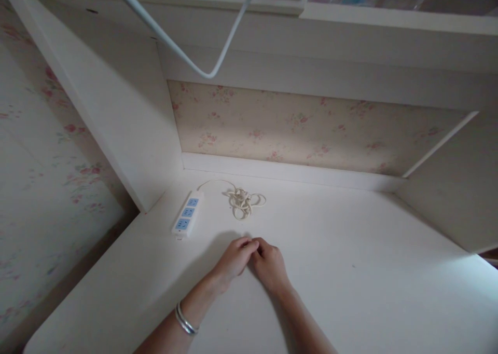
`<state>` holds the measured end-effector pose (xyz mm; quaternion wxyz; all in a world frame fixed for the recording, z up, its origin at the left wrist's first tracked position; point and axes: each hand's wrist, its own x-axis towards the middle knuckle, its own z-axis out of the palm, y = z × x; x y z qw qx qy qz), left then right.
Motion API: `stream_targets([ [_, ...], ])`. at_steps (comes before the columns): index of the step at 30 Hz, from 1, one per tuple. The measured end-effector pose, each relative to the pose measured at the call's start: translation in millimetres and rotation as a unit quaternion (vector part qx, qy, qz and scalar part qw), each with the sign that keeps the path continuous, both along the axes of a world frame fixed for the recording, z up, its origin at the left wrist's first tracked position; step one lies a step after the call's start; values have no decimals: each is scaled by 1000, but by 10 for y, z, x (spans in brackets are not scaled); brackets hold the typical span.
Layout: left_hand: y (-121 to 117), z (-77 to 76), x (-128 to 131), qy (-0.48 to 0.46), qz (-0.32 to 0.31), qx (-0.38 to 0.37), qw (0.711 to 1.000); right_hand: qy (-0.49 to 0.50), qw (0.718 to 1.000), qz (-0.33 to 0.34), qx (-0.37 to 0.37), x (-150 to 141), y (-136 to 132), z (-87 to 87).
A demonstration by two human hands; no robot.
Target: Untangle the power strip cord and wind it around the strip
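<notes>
My left hand point(234, 260), with silver bangles point(185, 320) on the wrist, and my right hand point(269, 264) meet above the white desk. Their thumbs and fingertips touch, and the fingers of both are curled closed. Whether anything is pinched between them cannot be made out. Beyond them lies a loosely bundled white cord point(241, 201). It runs left to a white power strip point(187, 215) with blue socket faces, which lies on the desk to the left of the cord. Neither hand touches the strip or the cord.
The white desk point(350, 291) has a panel point(112, 99) at its left and another at its right. A shelf point(330, 58) overhangs the back, and a pale bent rod or cable point(210, 75) hangs in front of it. Floral wallpaper point(272, 125) covers the wall behind.
</notes>
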<state>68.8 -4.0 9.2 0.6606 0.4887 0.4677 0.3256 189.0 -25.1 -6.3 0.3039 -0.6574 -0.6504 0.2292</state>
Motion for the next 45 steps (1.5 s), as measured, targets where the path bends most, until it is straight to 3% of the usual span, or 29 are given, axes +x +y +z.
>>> stream_targets([
  [4, -14, 36, -12, -5, -12, 8, 1000, 11, 1000, 1, -6, -16, -18, 15],
  [8, -64, 116, -27, -27, -31, 0, 999, 100, 994, -30, 22, 15, 70, 14],
  [12, -103, 143, -28, -44, -51, 0, 998, 128, 980, -85, 128, 82, 392, 56],
  [16, -105, 136, -39, -60, -66, -6, 996, 33, 979, -55, 192, 78, 827, 196],
  [21, -77, 126, -61, -48, -68, -5, 997, -33, 993, 10, 112, -8, 1227, 356],
  [25, -70, 105, -67, -25, -49, -3, 998, -16, 995, 45, 93, -39, 1317, 389],
  [31, -70, 86, -61, -39, -20, 26, 999, 28, 993, 9, 118, 55, 1014, 311],
  [35, -16, 103, -104, -53, 50, 77, 994, 206, 973, 27, 103, 193, 576, 204],
  [38, 25, 103, -150, -24, 101, 163, 981, 311, 947, 35, 67, 283, 259, 182],
  [45, 20, 73, -168, 75, 76, 320, 941, 341, 927, 152, 18, 372, -46, 313],
])
